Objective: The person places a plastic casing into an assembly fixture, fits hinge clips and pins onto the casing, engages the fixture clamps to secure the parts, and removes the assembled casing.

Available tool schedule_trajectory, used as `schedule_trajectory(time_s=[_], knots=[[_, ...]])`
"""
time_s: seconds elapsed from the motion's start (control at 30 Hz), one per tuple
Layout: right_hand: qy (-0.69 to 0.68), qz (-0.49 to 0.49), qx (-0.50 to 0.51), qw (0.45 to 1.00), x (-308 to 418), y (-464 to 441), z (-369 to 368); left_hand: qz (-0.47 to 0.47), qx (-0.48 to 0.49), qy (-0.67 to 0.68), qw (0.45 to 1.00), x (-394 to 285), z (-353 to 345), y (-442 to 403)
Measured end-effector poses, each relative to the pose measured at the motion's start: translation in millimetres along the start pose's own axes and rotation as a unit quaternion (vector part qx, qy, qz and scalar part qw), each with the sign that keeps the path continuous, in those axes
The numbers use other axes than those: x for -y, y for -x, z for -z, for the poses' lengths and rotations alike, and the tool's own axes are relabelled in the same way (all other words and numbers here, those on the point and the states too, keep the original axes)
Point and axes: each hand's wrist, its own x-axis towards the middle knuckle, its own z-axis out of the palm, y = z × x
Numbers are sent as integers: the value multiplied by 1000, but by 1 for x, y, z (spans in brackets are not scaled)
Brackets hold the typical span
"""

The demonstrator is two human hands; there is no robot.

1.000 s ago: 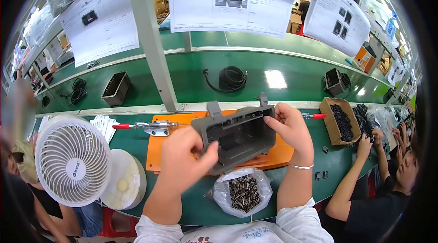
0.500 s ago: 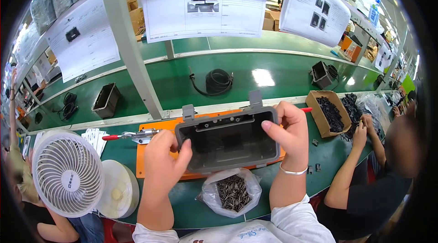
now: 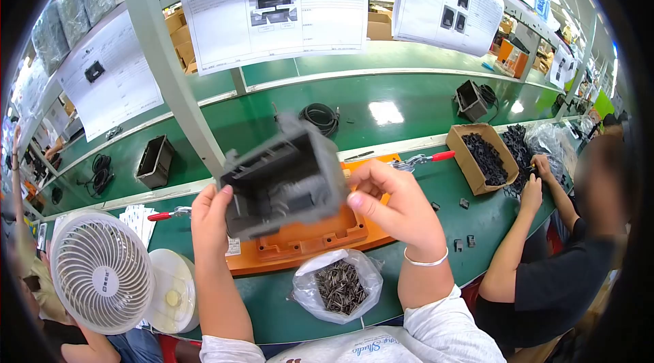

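Observation:
A dark grey plastic box, blurred by motion, hangs tilted above the orange fixture, its open side facing me. My left hand grips its left wall, thumb at the rim. Just off the box's right side is my right hand, thumb and fingers apart, holding nothing I can see. Below the box, a clear plastic bag of small metal pins stands open on the green bench. Toggle clamps with a left red handle and a right red handle flank the fixture.
A white fan stands at left. At right, a cardboard box holds black parts, beside a co-worker's hands. Beyond the bench lie a coiled cable and another grey box. Paper sheets hang above.
The box has moved left and turned to a tilt, uncovering the orange fixture. My right hand has come off its right wall, while my left hand keeps its grip. The view has shifted slightly.

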Motion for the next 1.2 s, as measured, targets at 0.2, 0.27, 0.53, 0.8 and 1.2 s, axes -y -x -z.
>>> schedule_trajectory(time_s=[0.2,0.27,0.53,0.8,1.2], knots=[[301,131,210,921,8,11,-4,80,-43,167,982,2,-1,-10],[325,97,334,880,21,14,-11,99,-14,174,980,12,7,-16],[269,166,381,869,21,25,-18,175,-91,226,954,9,-21,-56],[260,183,373,872,21,27,-13,227,-182,154,944,40,-38,-138],[240,202,363,878,24,26,-8,120,63,67,988,18,-91,-69]])
